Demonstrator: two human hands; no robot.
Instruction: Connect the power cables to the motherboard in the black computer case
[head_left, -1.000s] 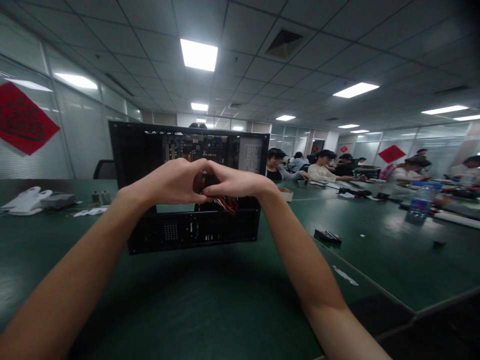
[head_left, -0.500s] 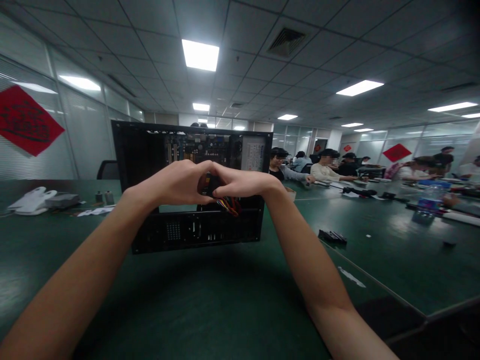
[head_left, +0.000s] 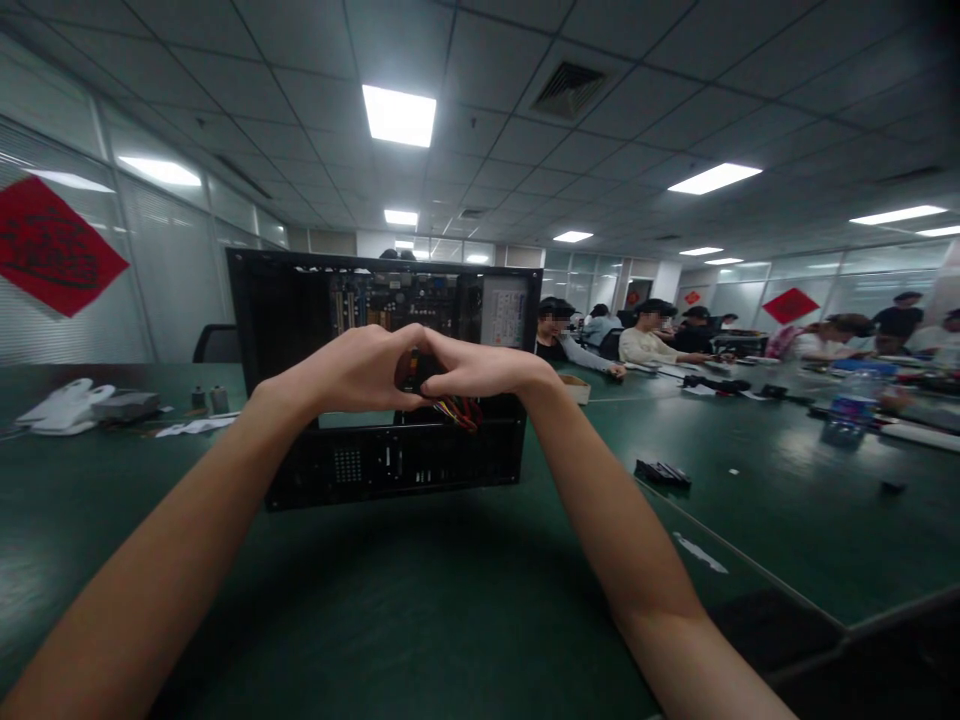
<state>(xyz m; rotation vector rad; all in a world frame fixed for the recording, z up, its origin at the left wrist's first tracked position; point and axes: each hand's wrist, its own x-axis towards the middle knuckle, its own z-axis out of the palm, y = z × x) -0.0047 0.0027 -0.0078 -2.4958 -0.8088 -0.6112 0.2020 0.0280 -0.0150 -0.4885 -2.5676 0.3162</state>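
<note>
A black computer case [head_left: 300,483] stands on the green table with its open side facing me. In front of it, my left hand [head_left: 352,368] and my right hand [head_left: 484,370] meet at the fingertips. Thumbs stand apart from the curved fingers, leaving a rounded gap between the hands; nothing shows held in either. Behind them are the motherboard [head_left: 397,285], partly covered by my hands, and the labelled power supply [head_left: 502,315] at the case's upper right. A bundle of coloured cables [head_left: 463,412] hangs just below my right hand.
On the left of the table [head_left: 420,600] lie a white plastic bag [head_left: 64,405], a grey box [head_left: 126,405] and two small cylinders [head_left: 208,399]. To the right are a black part [head_left: 662,472], a paper scrap [head_left: 700,553] and a water bottle [head_left: 853,398]. Several people sit beyond.
The view has shifted slightly, moving the scene a little within the picture. My hands keep the same joined shape in front of the case.
</note>
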